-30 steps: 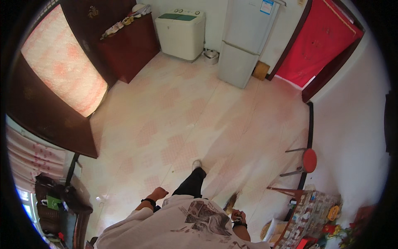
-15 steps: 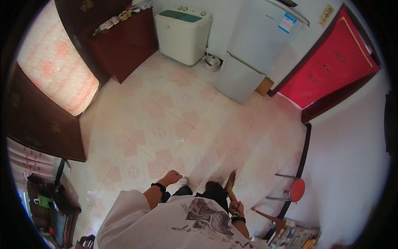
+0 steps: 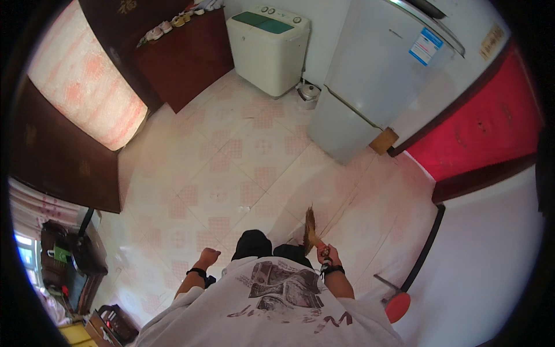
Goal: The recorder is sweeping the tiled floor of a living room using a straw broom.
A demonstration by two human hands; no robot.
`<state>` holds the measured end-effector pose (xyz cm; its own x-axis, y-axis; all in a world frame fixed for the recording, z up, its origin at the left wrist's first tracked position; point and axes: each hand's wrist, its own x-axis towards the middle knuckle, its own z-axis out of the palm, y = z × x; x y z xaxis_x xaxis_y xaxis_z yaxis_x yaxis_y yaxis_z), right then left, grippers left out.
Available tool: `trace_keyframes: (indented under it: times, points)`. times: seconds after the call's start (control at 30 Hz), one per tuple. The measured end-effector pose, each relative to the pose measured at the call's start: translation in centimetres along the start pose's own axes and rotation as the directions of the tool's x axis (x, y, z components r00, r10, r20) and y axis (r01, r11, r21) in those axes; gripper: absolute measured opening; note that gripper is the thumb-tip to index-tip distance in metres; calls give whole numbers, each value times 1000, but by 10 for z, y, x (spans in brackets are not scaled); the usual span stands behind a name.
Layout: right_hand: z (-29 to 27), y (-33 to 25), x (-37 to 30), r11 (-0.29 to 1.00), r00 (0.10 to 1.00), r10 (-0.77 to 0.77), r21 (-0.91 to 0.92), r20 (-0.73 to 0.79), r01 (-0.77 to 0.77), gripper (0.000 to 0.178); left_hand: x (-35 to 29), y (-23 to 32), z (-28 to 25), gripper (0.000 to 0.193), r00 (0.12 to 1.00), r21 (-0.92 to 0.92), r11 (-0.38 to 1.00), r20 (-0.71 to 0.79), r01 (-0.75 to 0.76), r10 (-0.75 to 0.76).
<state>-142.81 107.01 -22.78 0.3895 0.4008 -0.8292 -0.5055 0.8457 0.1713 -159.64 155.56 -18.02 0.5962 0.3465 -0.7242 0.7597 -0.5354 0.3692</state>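
The straw broom (image 3: 310,224) sits just right of lower centre in the frame, and from where I stand it is plainly the right hand (image 3: 328,253) that has it: fingers wrapped tight round the handle. From that hand the head lies up the frame and a little to the left, so the long axis runs from the grip on a steep slant, bristle tips uppermost, just beside the dark trousers (image 3: 252,244). I cannot tell whether those tips touch the tiled floor (image 3: 260,173) or hang above it.

The left hand (image 3: 208,256) is well apart, off at the lower left beyond both knees, curled into a loose fist with nothing visible in it. Up the frame from the bristles, slightly to the right, stands the refrigerator (image 3: 370,75); the red stool (image 3: 398,307) is at lower right.
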Motion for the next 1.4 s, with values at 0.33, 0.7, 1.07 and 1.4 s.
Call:
trace_keyframes:
  times: [0.33,0.7,1.07,1.4]
  points:
    - [136,-63,59,965,972,-228,122,-55,234,30,51,47,36,35,996,-195,977,28,-82,89]
    - [284,-118,224,927,908,-355,-206,-221,313,33,-16,90,-1,35,925,-422,880,-200,217,-323]
    - [394,-73,354,979,976,-97,-193,-193,59,36,-73,248,28,36,857,-433,776,-13,459,-515]
    - [362,-74,373,612,873,1,-689,-488,-387,34,-29,336,23,38,851,-569,728,-91,382,-518]
